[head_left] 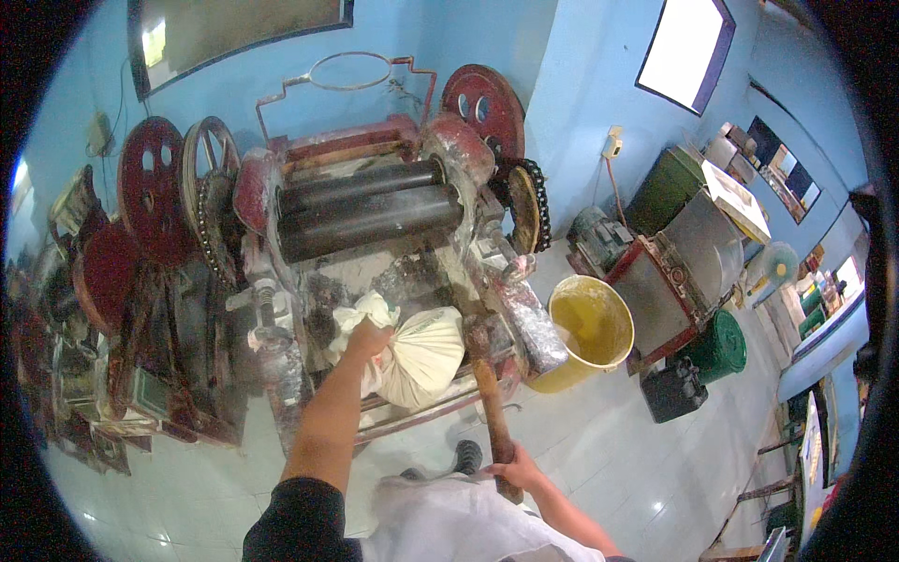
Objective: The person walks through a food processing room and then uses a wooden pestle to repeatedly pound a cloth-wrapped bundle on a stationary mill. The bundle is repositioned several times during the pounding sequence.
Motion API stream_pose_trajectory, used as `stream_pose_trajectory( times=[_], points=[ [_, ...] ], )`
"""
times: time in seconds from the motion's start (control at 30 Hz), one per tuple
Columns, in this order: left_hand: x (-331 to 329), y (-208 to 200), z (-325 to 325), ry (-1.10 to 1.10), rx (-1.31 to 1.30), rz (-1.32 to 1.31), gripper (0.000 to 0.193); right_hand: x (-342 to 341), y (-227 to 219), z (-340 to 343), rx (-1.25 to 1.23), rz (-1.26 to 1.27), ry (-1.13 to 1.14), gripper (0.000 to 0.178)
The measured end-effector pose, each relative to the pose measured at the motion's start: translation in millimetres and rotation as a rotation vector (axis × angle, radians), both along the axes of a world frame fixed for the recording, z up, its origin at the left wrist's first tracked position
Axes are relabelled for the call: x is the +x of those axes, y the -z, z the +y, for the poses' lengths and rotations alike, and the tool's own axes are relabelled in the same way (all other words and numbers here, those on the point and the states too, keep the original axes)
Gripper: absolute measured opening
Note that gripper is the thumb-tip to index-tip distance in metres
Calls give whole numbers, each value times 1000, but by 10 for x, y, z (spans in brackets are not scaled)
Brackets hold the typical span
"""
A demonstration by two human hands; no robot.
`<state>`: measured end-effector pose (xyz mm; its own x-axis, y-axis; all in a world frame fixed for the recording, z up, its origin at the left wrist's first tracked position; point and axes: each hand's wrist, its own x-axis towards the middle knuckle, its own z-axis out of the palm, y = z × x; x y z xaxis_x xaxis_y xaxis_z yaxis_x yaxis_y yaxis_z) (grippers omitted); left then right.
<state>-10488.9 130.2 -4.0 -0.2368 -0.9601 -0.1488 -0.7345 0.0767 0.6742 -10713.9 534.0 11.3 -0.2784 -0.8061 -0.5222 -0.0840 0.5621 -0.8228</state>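
My left hand (368, 339) is closed around the gathered neck of a white cloth sack (423, 356). The sack is full and rounded, and it rests on the front bed of a dusty roller machine (375, 217). Two dark rollers lie across the machine behind the sack. My right hand (517, 470) grips the near end of a long wooden bar (491, 405). This bar slants up along the sack's right side, its far end by the machine's frame. Whether it is fixed there, I cannot tell.
Red wheels (150, 192) and a chain (536, 206) flank the rollers. A yellow bucket (618, 323) stands to the machine's right. Beyond it are a motor (599, 236), a green bin (723, 342) and a black jug (672, 391). Pale floor tiles (599, 468) lie around.
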Motion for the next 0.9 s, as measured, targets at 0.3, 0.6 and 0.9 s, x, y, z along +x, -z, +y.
stream_pose_trajectory(
  times=[0.3, 0.6, 0.9],
  points=[
    [-704, -647, 939, -419, -193, 901, 51, -8, -1868, -653, -638, 276, 178, 64],
    [-308, 20, 921, -338, -43, 19, 71, -374, -3770, -1556, -1869, 423, 421, 46],
    [-278, 42, 1165, -337, -87, -16, 68, 7, -74, -936, -15, 226, 34, 63]
  ],
)
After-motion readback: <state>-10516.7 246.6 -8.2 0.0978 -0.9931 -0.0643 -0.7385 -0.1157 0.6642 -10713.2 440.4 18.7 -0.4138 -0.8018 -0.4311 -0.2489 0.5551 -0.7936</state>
